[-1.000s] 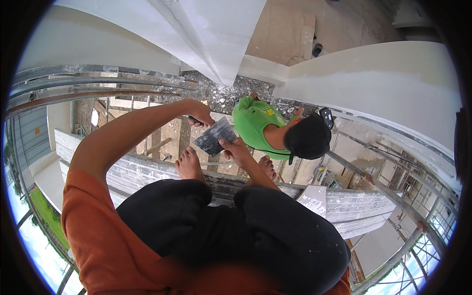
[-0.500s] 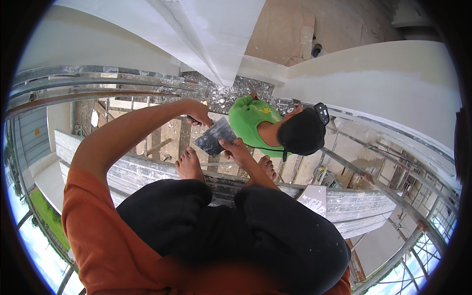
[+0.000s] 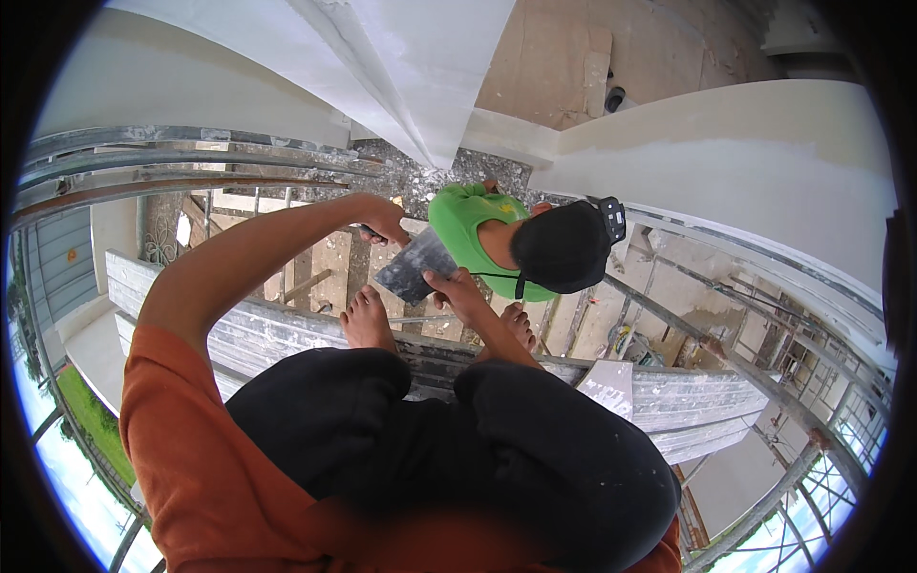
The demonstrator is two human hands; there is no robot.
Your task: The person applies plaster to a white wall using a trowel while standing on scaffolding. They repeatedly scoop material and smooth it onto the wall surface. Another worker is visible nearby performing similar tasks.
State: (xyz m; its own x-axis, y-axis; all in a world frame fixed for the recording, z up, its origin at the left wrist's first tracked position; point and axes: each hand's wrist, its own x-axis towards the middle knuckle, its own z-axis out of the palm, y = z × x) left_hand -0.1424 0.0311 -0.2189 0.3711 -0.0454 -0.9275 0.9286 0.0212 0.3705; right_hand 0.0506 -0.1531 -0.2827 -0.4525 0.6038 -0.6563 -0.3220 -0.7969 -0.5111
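Note:
In front of my knees, my right hand (image 3: pixel 458 292) pinches the near edge of a flat grey rectangular plate (image 3: pixel 413 269), smeared with dark and pale residue. My left hand (image 3: pixel 384 220) is closed at the plate's upper left side, around a dark-handled tool (image 3: pixel 368 232). That tool's blade or working end is hidden, so its kind does not show. Just beyond the plate, a co-worker in a green shirt (image 3: pixel 468 218) and black cap (image 3: pixel 564 246) is lower down. The shirt overlaps the plate's far right edge in the view.
My bare feet (image 3: pixel 369 320) rest on plaster-spattered planks (image 3: pixel 277 334). Metal scaffold pipes (image 3: pixel 181 160) run on the left, with more pipes (image 3: pixel 735 358) on the right. A white wall corner (image 3: pixel 420 86) stands ahead. Far below on the right lies a bucket-like container (image 3: pixel 630 344).
The co-worker's head and shoulders have shifted left and nearer to me, toward the plate. My hands and the plate have hardly moved.

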